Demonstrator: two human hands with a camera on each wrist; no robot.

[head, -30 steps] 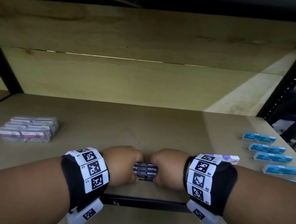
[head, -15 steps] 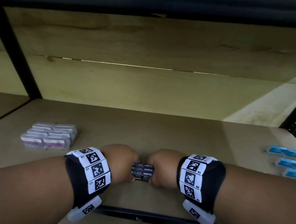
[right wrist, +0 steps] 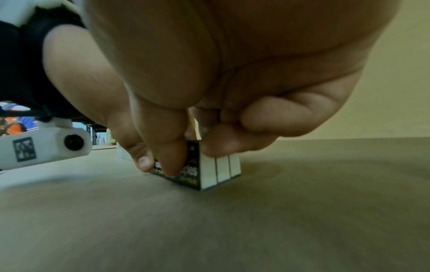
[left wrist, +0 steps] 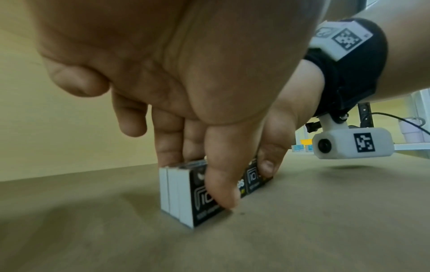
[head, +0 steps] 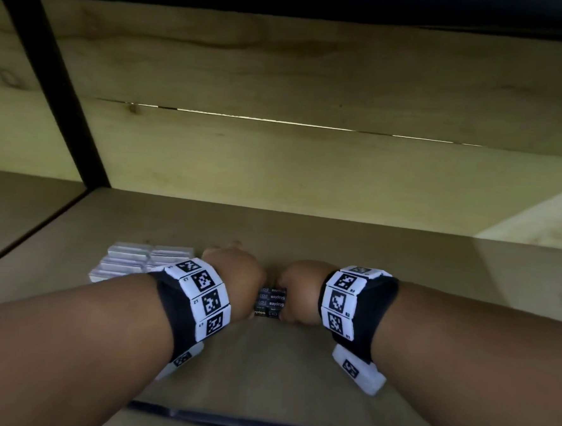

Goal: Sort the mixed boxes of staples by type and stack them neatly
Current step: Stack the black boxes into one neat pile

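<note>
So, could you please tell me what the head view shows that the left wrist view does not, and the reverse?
Only the head view shows the pale boxes grouped behind the left forearm, and the shelf's back boards. Only the left wrist view shows the black boxes' white ends, three side by side, standing on the shelf, and the thumb across their printed face. Both show the left hand and right hand gripping the black staple boxes.

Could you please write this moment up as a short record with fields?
setting: wooden shelf
held item: black staple boxes, three side by side, standing on edge on the shelf
left hand: grips the boxes' left end, thumb on the front face
right hand: grips the right end
nearby: pale boxes, grouped left of the left hand
blue boxes: not in the head view now
</note>
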